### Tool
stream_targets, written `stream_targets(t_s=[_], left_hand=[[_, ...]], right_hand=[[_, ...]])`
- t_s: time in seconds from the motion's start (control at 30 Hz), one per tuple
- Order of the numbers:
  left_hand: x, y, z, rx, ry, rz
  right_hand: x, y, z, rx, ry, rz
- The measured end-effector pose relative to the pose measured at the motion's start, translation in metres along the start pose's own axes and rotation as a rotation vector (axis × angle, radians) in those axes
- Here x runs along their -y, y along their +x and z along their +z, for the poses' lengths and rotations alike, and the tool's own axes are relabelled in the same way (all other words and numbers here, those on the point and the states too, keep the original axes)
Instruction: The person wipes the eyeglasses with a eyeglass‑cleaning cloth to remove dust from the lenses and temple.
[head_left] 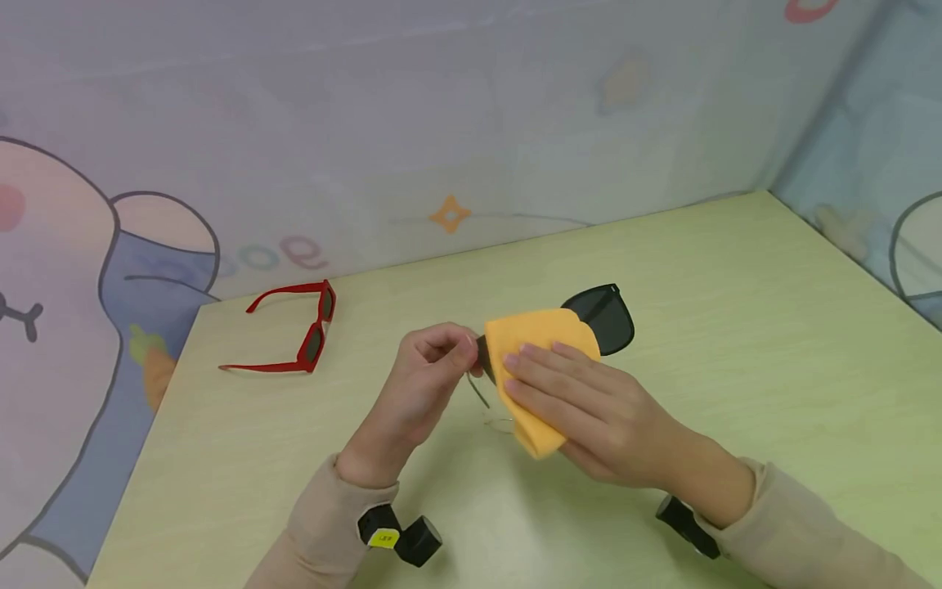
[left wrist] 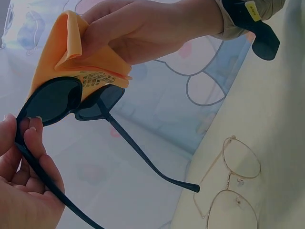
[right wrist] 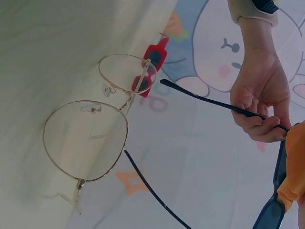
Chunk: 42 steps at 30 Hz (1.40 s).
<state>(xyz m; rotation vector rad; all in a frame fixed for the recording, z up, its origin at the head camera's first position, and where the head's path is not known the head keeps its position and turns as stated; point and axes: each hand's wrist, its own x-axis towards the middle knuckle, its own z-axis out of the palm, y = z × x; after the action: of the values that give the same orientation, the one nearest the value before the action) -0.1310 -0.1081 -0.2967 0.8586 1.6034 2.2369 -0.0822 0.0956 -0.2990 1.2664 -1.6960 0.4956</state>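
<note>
Black sunglasses are held above the table, arms unfolded. At one front corner, near the hinge, my left hand pinches them between thumb and fingers. A folded orange-yellow cloth lies over the front of the lenses. My right hand holds this cloth against them, fingers extended across its outer face. In the left wrist view the right thumb presses a fold of the cloth above the dark lens. Thin gold-rimmed eyeglasses rest on the table under the hands, mostly hidden in the head view.
Red sunglasses lie with arms spread on the left part of the pale table. A printed cartoon backdrop rises behind the table's far edge. Small black cameras are strapped to both wrists.
</note>
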Motion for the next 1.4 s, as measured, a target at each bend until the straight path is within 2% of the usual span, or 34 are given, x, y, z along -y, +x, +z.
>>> stream_targets(t_s=[0.13, 0.43, 0.73, 1.07, 1.2, 1.4], left_hand=[[0.000, -0.001, 0.000, -0.009, 0.016, -0.009], [0.003, -0.002, 0.006, 0.032, 0.037, -0.018], [0.002, -0.004, 0.012, -0.007, 0.064, -0.028], [0.002, -0.004, 0.009, -0.004, 0.061, -0.010], [0.002, -0.005, 0.008, -0.007, 0.056, -0.011], [0.002, -0.006, 0.008, -0.026, 0.034, 0.005]], right_hand=[[0.000, -0.002, -0.003, 0.002, -0.028, 0.013], [-0.002, 0.003, -0.004, -0.033, -0.028, 0.084], [0.002, 0.010, 0.003, -0.047, -0.019, 0.079], [0.008, 0.003, 0.004, -0.057, -0.022, -0.026], [0.009, 0.002, -0.002, -0.047, -0.008, -0.053], [0.005, -0.001, -0.014, -0.076, 0.002, -0.088]])
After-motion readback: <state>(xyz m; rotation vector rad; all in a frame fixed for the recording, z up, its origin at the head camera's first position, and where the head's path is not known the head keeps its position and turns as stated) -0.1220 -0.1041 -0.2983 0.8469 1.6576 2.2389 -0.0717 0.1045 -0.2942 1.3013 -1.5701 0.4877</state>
